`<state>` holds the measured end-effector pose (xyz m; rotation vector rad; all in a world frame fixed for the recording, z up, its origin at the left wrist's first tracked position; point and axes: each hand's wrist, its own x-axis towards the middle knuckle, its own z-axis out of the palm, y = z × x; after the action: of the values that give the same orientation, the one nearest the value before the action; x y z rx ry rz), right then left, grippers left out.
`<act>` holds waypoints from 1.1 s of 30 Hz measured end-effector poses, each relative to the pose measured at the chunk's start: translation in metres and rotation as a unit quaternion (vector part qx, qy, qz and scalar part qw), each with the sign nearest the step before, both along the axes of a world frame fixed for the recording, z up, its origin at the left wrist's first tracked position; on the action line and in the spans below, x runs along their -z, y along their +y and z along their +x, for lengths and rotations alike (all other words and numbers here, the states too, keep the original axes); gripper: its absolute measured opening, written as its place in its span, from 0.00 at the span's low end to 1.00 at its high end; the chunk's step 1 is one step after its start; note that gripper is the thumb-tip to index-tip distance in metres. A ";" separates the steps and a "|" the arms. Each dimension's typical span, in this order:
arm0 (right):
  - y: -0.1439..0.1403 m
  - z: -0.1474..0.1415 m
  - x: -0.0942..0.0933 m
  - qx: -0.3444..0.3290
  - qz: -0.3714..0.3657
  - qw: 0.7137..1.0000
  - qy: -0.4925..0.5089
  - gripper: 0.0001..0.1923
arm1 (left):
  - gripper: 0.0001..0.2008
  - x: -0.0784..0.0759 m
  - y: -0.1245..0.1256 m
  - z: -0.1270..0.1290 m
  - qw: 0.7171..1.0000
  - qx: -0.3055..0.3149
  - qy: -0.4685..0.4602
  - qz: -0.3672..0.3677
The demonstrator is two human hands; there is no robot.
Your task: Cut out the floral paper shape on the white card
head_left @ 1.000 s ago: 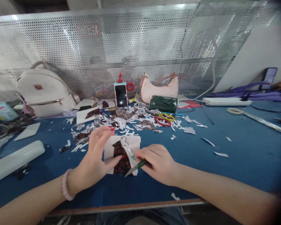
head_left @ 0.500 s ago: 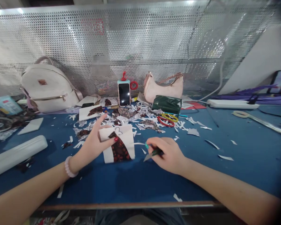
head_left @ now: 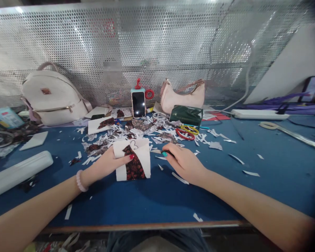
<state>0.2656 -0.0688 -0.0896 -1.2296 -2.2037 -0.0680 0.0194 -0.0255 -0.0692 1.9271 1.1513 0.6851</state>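
From the head camera, the left hand (head_left: 109, 164) was closed on a white paper sheet (head_left: 133, 159) printed with a dark red floral shape, thumb pressed on the print and fingers behind, holding it bent and upright just above the blue desk (head_left: 278, 175) near its front middle. The right hand (head_left: 185, 162) lay just to the right of the sheet, fingers curled around a small pair of scissors (head_left: 161, 152) whose blades pointed left toward the paper; only the tip and a dark part of the handle showed, so how far the blades were parted could not be told. A pale bead bracelet (head_left: 79, 180) sat on the left wrist.

Behind the hands a heap of paper scraps (head_left: 136, 134) spread across the desk, with red and yellow rings (head_left: 185, 133) at its right edge. Farther back a phone (head_left: 138, 103) stood upright against the perforated metal screen (head_left: 173, 42), a white backpack (head_left: 54, 99) to its left, a pink handbag (head_left: 183, 96) and a dark green pouch (head_left: 187, 115) to its right. A long white case (head_left: 18, 171) lay at the left, and a white power strip (head_left: 258, 113) at the far right.
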 end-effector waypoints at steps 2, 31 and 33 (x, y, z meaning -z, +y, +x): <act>0.001 0.000 0.001 -0.002 0.008 1.000 0.003 0.08 | 0.26 0.001 -0.001 0.000 0.999 0.016 -0.020 -0.032; 0.001 -0.002 0.006 -0.001 0.080 0.995 -0.052 0.11 | 0.23 0.005 -0.010 0.003 0.998 -0.014 -0.046 -0.042; 0.000 -0.003 0.006 0.000 0.085 0.995 -0.054 0.11 | 0.22 0.005 -0.011 0.004 0.998 -0.012 -0.046 -0.038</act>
<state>0.2628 -0.0683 -0.0956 -1.1557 -2.2382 -0.3231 0.0229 -0.0361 -0.0743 1.8029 1.1283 0.7248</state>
